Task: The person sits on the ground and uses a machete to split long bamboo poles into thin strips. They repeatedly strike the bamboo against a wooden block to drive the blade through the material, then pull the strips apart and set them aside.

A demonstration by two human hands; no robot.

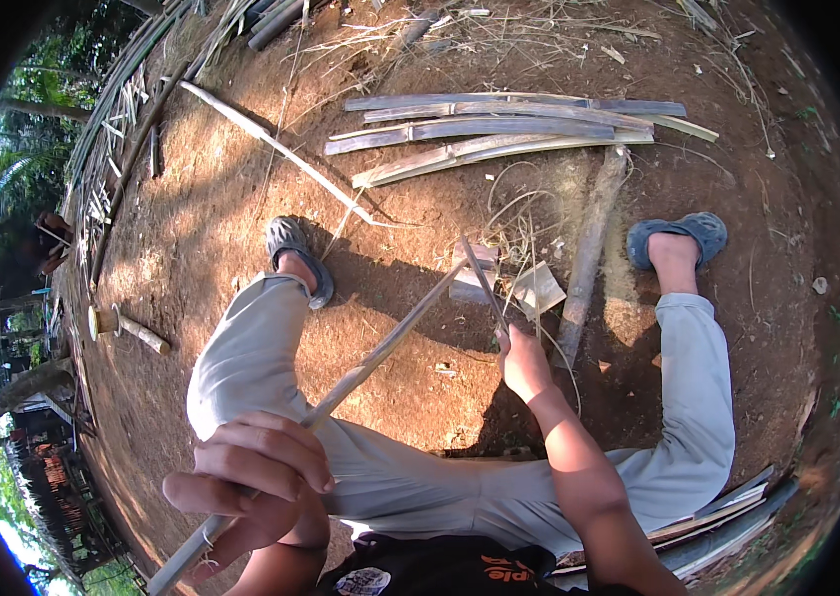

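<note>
My left hand (261, 467) is wrapped round a long split bamboo strip (370, 370), which runs slantwise from the lower left up to the middle. My right hand (524, 363) grips a knife (485, 283) with a narrow dark blade; its handle is mostly hidden in my fist. The blade points up and away and lies close to the strip's far end; whether they touch I cannot tell. On the ground beyond the knife are pale, flat offcuts (539, 289) and thin curled shavings (529, 223).
Several split bamboo lengths (499, 129) lie stacked ahead, by a round pole (594, 248). A mallet-like wooden piece (147, 333) rests at the left, below a long thin pole (271, 144). More bamboo pieces (728, 521) lie by my right thigh. Another person (51, 241) is at the far left.
</note>
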